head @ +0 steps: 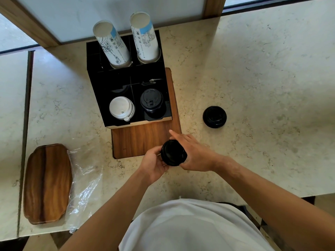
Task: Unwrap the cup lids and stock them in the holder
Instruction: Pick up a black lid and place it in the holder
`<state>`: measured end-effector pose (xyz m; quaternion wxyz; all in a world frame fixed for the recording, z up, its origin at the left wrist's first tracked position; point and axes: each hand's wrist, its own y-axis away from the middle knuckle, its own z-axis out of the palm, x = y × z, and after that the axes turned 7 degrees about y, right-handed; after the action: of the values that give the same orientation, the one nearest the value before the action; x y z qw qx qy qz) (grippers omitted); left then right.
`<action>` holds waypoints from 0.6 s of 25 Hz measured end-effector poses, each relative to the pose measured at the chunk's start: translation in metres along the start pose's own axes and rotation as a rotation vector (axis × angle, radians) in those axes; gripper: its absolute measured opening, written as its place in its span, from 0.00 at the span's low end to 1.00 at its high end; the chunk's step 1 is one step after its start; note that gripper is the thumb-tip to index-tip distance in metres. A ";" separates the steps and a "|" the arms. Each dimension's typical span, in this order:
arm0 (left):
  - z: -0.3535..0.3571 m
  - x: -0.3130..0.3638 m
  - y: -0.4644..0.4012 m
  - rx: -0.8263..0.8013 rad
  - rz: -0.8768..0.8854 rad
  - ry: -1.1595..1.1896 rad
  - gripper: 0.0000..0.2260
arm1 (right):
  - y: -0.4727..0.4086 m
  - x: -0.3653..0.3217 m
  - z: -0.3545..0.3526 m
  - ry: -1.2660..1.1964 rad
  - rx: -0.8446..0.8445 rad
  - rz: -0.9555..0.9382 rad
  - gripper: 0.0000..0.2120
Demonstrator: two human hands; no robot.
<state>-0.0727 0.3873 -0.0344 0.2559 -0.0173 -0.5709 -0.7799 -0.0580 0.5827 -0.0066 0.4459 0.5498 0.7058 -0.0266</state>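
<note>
Both hands hold a stack of black cup lids (173,152) just above the near edge of the wooden board (139,140). My left hand (153,163) grips its left side and my right hand (192,153) wraps its right side, index finger stretched forward. The black holder (96,87) stands beyond on the board. Its front right compartment holds a stack of black lids (151,100), its front left compartment a stack of white lids (121,108). Another small pile of black lids (214,116) lies on the counter to the right.
Two stacks of paper cups (112,44) (145,38) lean out of the holder's back compartments. A wooden tray (47,183) lies at the near left, with crumpled clear plastic wrap (85,185) beside it. The marble counter's front edge runs close to my body.
</note>
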 end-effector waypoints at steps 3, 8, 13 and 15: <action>0.004 0.002 0.000 -0.001 -0.037 0.060 0.17 | -0.001 0.001 0.001 0.027 -0.015 0.004 0.55; 0.009 0.001 0.000 -0.019 0.031 -0.057 0.15 | -0.001 0.006 0.000 -0.023 -0.035 0.003 0.53; 0.009 0.009 -0.005 0.061 0.080 -0.016 0.17 | -0.001 0.038 -0.030 -0.047 0.319 0.129 0.38; 0.008 0.012 -0.008 0.072 0.089 -0.006 0.17 | -0.005 0.058 -0.048 0.069 0.456 0.210 0.36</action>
<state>-0.0886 0.3918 -0.0344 0.2889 -0.0358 -0.5982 -0.7466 -0.0911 0.6499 -0.0185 0.2866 0.7070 0.6353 -0.1199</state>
